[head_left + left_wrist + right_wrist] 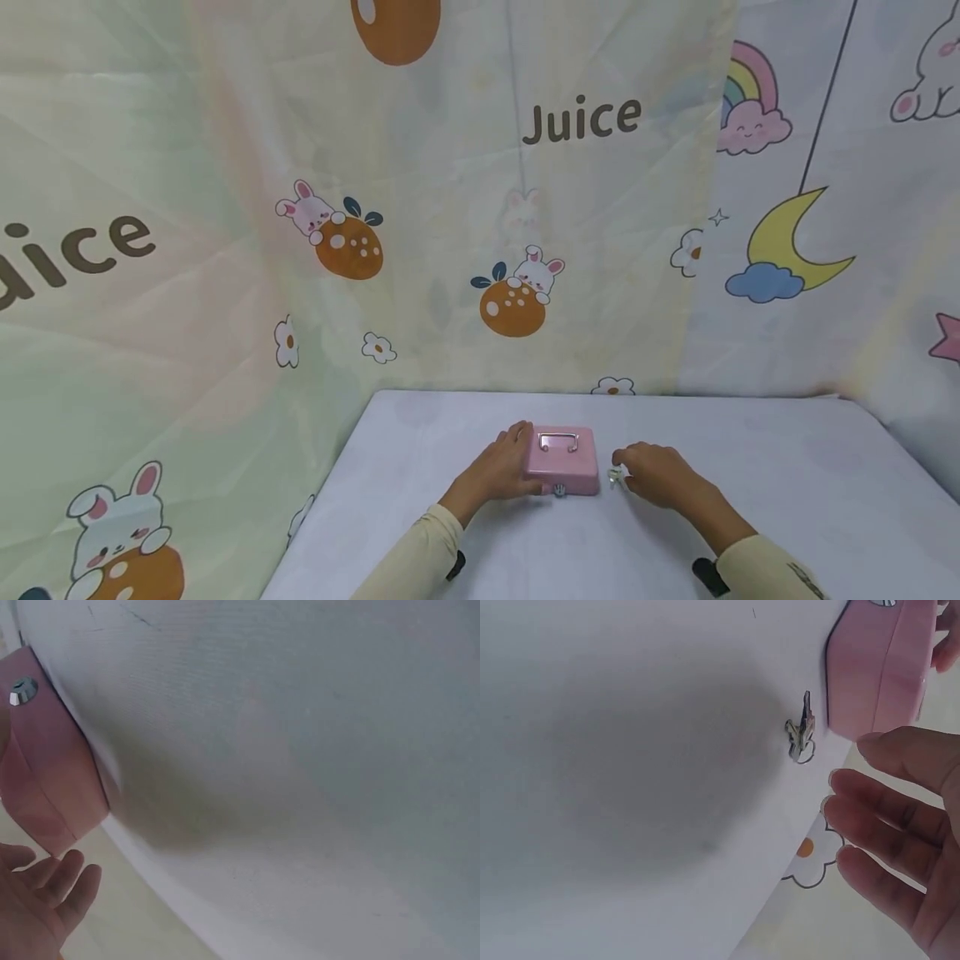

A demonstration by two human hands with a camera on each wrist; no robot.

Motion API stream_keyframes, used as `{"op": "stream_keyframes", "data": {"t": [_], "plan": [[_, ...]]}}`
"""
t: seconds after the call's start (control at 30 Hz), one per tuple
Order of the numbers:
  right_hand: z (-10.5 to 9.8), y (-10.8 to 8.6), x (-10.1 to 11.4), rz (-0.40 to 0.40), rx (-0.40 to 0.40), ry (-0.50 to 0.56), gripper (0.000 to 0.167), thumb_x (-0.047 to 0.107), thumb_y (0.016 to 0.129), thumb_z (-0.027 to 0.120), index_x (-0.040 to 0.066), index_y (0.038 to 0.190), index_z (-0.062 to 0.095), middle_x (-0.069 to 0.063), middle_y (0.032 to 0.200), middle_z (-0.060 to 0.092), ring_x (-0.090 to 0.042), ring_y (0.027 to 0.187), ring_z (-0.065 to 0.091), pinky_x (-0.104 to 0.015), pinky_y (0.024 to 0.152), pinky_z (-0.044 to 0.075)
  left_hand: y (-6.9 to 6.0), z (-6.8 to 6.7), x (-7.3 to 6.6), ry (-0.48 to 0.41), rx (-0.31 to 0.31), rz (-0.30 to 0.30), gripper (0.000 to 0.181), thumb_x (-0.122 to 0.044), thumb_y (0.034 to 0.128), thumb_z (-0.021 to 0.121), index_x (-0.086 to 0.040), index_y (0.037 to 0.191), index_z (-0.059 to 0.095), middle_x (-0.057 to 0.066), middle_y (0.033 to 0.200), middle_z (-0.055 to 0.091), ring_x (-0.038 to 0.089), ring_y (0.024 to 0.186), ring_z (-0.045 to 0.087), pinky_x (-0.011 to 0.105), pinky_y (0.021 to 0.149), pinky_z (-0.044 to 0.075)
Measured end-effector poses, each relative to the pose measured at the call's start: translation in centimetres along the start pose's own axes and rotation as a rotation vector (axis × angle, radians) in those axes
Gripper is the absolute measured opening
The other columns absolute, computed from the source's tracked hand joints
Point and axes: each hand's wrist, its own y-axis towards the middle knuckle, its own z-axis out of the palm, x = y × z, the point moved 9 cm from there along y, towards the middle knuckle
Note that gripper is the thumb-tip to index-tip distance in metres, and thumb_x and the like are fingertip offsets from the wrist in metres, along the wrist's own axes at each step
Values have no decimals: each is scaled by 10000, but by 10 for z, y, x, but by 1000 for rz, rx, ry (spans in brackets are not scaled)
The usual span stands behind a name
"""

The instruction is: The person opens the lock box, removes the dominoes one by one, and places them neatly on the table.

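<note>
The left hand curls round the nine-o'clock side of one box. The right hand, loosely spread, empty, hovers by one bunch of keys at three o'clock.

The box, in the lower middle of the head view, looked like painted metal, smooth and slightly glossy. Its handle was of shiny metal, and the lock had also a metallic shine. The keys, right of centre in the right wrist view, seemed metal too. The table surface was smooth and matt. Across the upper frame, the printed curtain appeared as thin, lightly creased cloth; the sleeves, at the lower edge, were matt cloth.
</note>
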Motion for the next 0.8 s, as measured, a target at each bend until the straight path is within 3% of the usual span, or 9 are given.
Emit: {"op": "stream_keyframes", "data": {"t": [0.33, 0.8], "plan": [[19, 15, -6, 54, 123, 43, 205, 8, 848, 754, 77, 1041, 738, -100, 1043, 727, -293, 1004, 679, -513, 905, 554, 4, 6, 4, -65, 31, -1, 1103, -542, 774, 819, -53, 1569, 231, 163, 1607, 316, 329, 1424, 421, 437, 1113, 439], [31, 29, -12, 75, 173, 64, 199, 1, 835, 763, 82, 1015, 742, -59, 969, 720, -268, 944, 674, -520, 873, 554, 9, 9, 6, -125, 43, -38, 1099, -442, 763, 864, -70, 1576, 223, 135, 1611, 306, 292, 1418, 427, 417, 1106, 447]]}}
